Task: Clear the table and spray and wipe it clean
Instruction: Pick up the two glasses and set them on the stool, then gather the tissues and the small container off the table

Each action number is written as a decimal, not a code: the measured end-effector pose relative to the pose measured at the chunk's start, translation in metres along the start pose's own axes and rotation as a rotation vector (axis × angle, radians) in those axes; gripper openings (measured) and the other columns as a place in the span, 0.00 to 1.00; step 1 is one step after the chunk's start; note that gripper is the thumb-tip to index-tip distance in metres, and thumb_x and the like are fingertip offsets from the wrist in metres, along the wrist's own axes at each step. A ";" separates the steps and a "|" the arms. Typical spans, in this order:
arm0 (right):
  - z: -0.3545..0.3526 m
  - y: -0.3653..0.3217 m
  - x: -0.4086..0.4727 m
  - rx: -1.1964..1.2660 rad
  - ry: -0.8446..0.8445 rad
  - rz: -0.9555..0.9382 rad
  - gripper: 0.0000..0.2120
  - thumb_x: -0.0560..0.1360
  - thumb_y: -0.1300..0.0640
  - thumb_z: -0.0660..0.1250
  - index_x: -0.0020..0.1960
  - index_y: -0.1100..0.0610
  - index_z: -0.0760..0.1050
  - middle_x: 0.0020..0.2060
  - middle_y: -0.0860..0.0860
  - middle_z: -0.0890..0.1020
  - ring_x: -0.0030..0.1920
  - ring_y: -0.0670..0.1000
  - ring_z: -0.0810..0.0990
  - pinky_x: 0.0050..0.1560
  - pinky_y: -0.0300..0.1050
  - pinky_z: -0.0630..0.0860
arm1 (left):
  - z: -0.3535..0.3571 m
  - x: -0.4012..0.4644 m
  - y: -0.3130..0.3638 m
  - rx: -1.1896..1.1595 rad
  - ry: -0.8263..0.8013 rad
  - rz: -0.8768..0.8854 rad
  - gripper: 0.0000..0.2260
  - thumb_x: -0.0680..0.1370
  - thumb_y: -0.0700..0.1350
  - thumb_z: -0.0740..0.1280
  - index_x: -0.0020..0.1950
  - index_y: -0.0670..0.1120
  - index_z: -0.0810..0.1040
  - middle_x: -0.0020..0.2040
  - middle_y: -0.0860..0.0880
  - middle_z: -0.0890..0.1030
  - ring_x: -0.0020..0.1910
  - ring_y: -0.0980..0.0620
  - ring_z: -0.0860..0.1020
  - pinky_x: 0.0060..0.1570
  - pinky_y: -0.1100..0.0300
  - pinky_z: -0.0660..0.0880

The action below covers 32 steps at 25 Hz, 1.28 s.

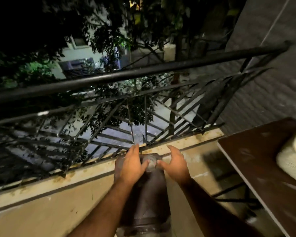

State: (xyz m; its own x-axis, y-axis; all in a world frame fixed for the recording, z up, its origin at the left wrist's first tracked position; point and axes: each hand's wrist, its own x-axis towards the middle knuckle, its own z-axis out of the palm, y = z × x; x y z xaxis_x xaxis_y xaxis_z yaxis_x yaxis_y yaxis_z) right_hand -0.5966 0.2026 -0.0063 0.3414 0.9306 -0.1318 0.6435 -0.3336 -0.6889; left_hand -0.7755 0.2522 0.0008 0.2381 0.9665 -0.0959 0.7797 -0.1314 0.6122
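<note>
A tall dark brown vessel (150,199) stands on the balcony floor against the low ledge, with a small clear round piece (150,161) on its top. My left hand (132,165) lies along the vessel's upper left side, fingers straight, and its thumb touches the clear piece. My right hand (176,165) hovers just right of the top with fingers loosely spread and curved, its thumb tip close to the clear piece; it holds nothing. The brown table (256,161) with a white edge is at the right, blurred.
A cream cloth-like thing (292,159) lies on the table's far right. A black metal railing (126,74) runs along the stained ledge (92,170), with trees and a street below. A grey wall (266,69) closes the right side.
</note>
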 end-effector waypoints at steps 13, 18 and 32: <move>-0.211 0.095 -0.105 -0.046 0.410 0.159 0.27 0.71 0.45 0.71 0.66 0.54 0.73 0.63 0.52 0.77 0.64 0.54 0.75 0.64 0.50 0.72 | 0.066 -0.041 0.222 0.019 -0.185 0.534 0.33 0.75 0.54 0.68 0.75 0.43 0.62 0.74 0.43 0.65 0.74 0.46 0.62 0.72 0.54 0.59; -0.281 0.175 -0.171 -0.043 0.535 0.297 0.25 0.71 0.45 0.72 0.65 0.53 0.74 0.62 0.52 0.78 0.63 0.52 0.75 0.64 0.49 0.72 | 0.141 -0.093 0.310 -0.011 -0.288 0.652 0.32 0.76 0.54 0.68 0.76 0.44 0.61 0.75 0.45 0.63 0.74 0.49 0.61 0.71 0.56 0.58; -0.380 0.338 -0.298 0.042 0.724 0.613 0.24 0.73 0.45 0.70 0.66 0.52 0.74 0.64 0.51 0.77 0.63 0.50 0.75 0.63 0.46 0.73 | 0.298 -0.192 0.476 0.023 -0.541 0.912 0.30 0.76 0.53 0.68 0.74 0.47 0.63 0.73 0.48 0.67 0.72 0.50 0.65 0.70 0.54 0.64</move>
State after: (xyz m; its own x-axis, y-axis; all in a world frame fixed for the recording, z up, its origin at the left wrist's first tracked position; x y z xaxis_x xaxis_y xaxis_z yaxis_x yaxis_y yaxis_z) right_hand -0.2206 -0.2448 0.0713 0.9625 0.2708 -0.0146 0.1908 -0.7143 -0.6733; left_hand -0.2772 -0.0621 0.0769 0.9603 0.2743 0.0517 0.1860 -0.7670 0.6141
